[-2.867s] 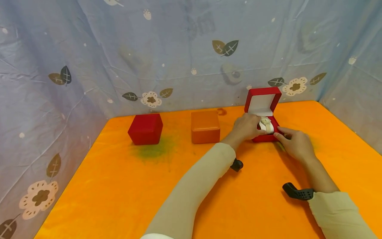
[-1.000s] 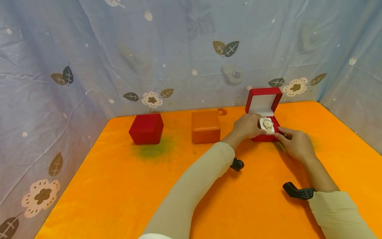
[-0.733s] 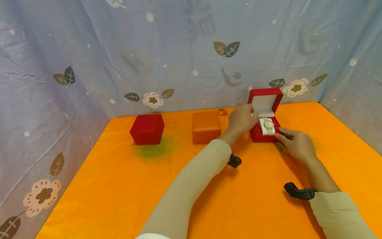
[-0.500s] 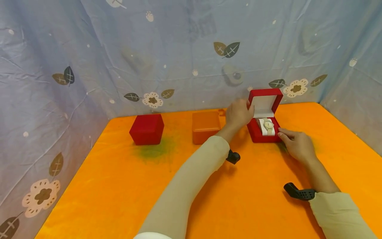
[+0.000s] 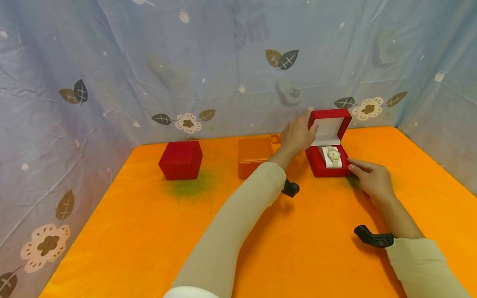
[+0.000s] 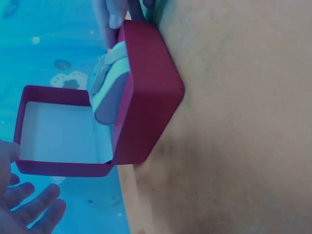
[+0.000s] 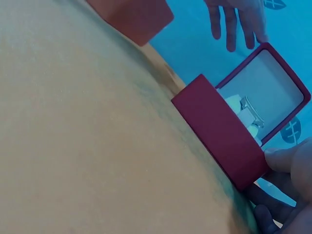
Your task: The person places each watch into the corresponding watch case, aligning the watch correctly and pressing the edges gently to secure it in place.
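A red watch box [image 5: 320, 170] stands at the back right of the table, its lid [image 5: 331, 114] raised to show a white lining. Inside sits a cream-strapped wristwatch [image 5: 333, 155] wrapped round a white cushion [image 6: 108, 107]. My left hand [image 5: 297, 134] is at the left edge of the lid. Its thumb touches the lid's rim, while the other fingers [image 6: 41, 210] stretch out loosely behind in the left wrist view. At the box's front right corner, my right hand [image 5: 374, 179] grips the base, thumb on the front and fingers along the side.
An orange box [image 5: 250, 157] with its lid down stands left of my left forearm, which partly covers it. Farther left is another red box [image 5: 181, 160], also closed. A patterned curtain [image 5: 223, 62] hangs right behind the orange tablecloth [image 5: 179, 236].
My left hand has left the cushion inside the box and moved up and left to the lid's edge. The wristwatch now faces more upright than at first. My right hand stays at the corner.
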A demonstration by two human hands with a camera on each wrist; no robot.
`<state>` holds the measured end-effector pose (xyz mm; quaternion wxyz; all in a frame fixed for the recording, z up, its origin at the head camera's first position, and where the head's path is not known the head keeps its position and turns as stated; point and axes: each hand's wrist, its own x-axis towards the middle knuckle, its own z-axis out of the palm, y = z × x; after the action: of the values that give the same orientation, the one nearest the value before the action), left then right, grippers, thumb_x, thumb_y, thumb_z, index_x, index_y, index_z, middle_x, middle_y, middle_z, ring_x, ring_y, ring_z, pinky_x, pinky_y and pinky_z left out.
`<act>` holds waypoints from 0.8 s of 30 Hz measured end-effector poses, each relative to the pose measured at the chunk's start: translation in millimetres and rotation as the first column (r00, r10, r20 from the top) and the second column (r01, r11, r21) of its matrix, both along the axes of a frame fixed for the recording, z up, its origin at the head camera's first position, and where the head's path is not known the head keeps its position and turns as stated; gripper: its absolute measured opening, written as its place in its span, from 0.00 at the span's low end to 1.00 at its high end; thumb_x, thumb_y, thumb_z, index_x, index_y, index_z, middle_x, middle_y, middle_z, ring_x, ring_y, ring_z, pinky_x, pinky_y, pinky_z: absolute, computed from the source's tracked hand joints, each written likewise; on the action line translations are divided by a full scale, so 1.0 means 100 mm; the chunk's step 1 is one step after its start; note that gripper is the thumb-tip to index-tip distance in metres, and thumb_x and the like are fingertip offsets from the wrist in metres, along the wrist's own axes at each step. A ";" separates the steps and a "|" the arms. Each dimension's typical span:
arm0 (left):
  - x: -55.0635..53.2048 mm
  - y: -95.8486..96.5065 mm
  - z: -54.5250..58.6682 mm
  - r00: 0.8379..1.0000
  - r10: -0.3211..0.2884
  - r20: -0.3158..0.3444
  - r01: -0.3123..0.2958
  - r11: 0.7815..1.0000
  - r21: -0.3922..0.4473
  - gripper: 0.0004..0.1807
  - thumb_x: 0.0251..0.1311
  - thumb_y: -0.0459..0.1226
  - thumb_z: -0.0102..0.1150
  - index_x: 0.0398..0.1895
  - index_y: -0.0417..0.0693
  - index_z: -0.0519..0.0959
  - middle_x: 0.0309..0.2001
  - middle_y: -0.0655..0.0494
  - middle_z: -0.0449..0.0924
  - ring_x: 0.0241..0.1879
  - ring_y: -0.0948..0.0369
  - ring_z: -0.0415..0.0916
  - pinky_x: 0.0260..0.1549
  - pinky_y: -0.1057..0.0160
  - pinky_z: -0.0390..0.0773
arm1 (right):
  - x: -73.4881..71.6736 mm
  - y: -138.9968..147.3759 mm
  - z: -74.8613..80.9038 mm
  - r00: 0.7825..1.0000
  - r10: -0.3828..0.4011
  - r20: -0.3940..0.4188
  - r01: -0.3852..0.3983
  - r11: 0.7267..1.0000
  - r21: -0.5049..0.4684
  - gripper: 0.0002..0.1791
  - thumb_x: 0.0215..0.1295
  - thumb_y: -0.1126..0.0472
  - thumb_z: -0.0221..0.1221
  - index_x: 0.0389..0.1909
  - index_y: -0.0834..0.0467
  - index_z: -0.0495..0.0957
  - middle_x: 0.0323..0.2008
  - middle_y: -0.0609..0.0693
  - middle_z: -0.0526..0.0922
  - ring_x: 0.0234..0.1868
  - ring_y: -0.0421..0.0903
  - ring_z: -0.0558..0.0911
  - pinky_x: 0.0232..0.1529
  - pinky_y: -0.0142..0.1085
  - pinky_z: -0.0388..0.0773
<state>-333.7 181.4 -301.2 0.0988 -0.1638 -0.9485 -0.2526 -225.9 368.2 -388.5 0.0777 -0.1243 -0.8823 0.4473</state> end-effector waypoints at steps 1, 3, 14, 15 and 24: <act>0.00 0.01 0.00 1.000 0.002 0.010 -0.002 1.000 0.000 0.30 0.69 0.54 0.47 0.73 0.75 0.55 0.65 0.73 0.70 0.50 0.64 0.76 0.44 0.66 0.77 | 0.00 0.00 0.00 1.000 -0.003 0.003 0.003 1.000 -0.014 0.30 0.72 0.42 0.48 0.67 0.56 0.68 0.67 0.62 0.67 0.69 0.60 0.65 0.61 0.39 0.73; -0.02 0.03 0.00 1.000 0.003 0.023 -0.003 1.000 0.003 0.30 0.69 0.54 0.47 0.73 0.74 0.55 0.67 0.74 0.68 0.55 0.66 0.75 0.48 0.66 0.77 | -0.01 0.01 -0.01 1.000 -0.010 0.009 0.010 0.999 -0.032 0.30 0.71 0.42 0.48 0.67 0.55 0.68 0.68 0.62 0.67 0.69 0.59 0.65 0.56 0.28 0.75; -0.08 0.10 0.07 0.997 -0.027 0.073 0.027 1.000 -0.009 0.28 0.70 0.54 0.45 0.73 0.71 0.58 0.71 0.75 0.61 0.64 0.68 0.68 0.59 0.65 0.72 | 0.00 0.02 -0.04 1.000 -0.014 -0.007 0.013 0.998 -0.055 0.29 0.72 0.43 0.48 0.67 0.56 0.68 0.67 0.62 0.68 0.69 0.59 0.65 0.38 0.11 0.69; -0.09 0.10 0.08 0.997 -0.020 0.079 0.021 1.000 -0.016 0.28 0.70 0.54 0.45 0.73 0.71 0.58 0.70 0.75 0.62 0.64 0.67 0.69 0.58 0.65 0.73 | 0.00 0.02 -0.04 1.000 -0.013 -0.009 0.013 0.998 -0.054 0.29 0.72 0.43 0.48 0.67 0.56 0.68 0.67 0.62 0.68 0.68 0.59 0.65 0.38 0.11 0.68; -0.18 0.11 0.19 0.995 -0.017 0.100 0.026 0.996 -0.091 0.26 0.70 0.55 0.44 0.70 0.70 0.63 0.63 0.71 0.71 0.57 0.67 0.73 0.52 0.63 0.75 | 0.01 0.02 -0.04 1.000 -0.007 -0.030 0.006 0.999 -0.041 0.29 0.72 0.44 0.49 0.66 0.56 0.69 0.66 0.63 0.69 0.64 0.57 0.67 0.36 0.12 0.67</act>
<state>-351.3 192.6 -282.6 0.0411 -0.1657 -0.9610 -0.2175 -225.1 369.8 -392.2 0.0897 -0.1220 -0.8714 0.4667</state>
